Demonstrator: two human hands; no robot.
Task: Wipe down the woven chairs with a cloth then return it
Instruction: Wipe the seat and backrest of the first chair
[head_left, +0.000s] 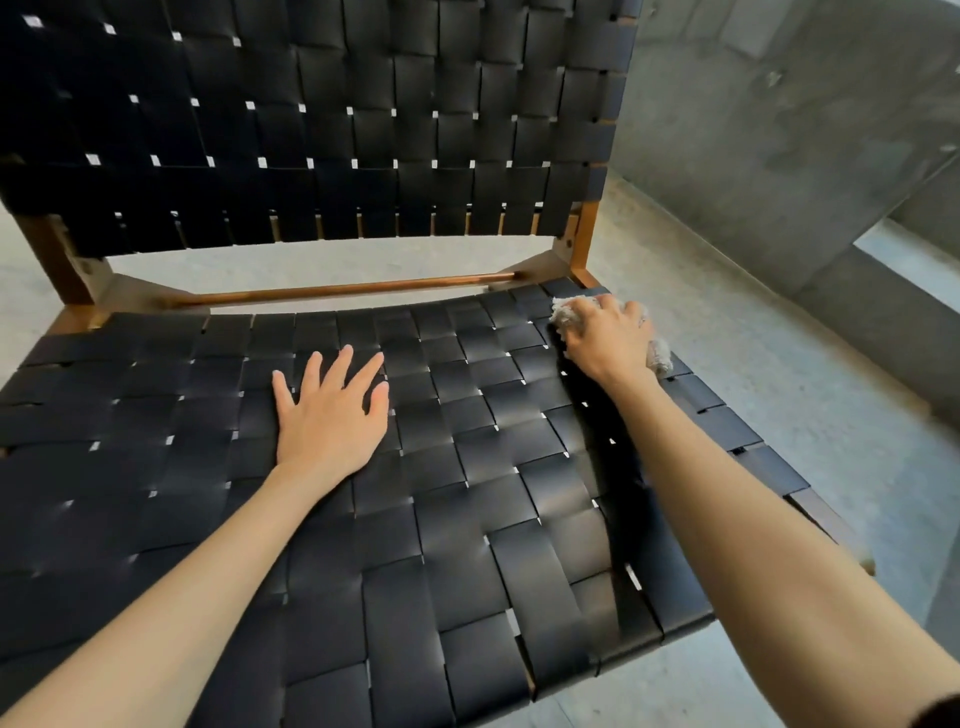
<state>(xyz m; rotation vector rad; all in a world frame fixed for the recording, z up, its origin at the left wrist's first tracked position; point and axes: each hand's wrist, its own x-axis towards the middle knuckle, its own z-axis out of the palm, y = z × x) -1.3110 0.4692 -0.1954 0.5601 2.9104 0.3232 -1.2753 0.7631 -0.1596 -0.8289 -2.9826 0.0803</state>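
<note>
A woven chair (467, 467) of black straps on a brown wooden frame fills the view, its seat in front of me and its backrest (311, 119) rising behind. My left hand (332, 410) lies flat on the middle of the seat, fingers spread. My right hand (605, 338) grips a pale frayed cloth (563, 312) and holds it against the seat's back right corner. Most of the cloth is hidden under the hand; a tuft shows at the hand's right side.
A grey concrete floor (753, 364) surrounds the chair. A concrete wall (779, 130) and a low ledge stand to the right. A wooden rail (337, 291) runs between seat and backrest.
</note>
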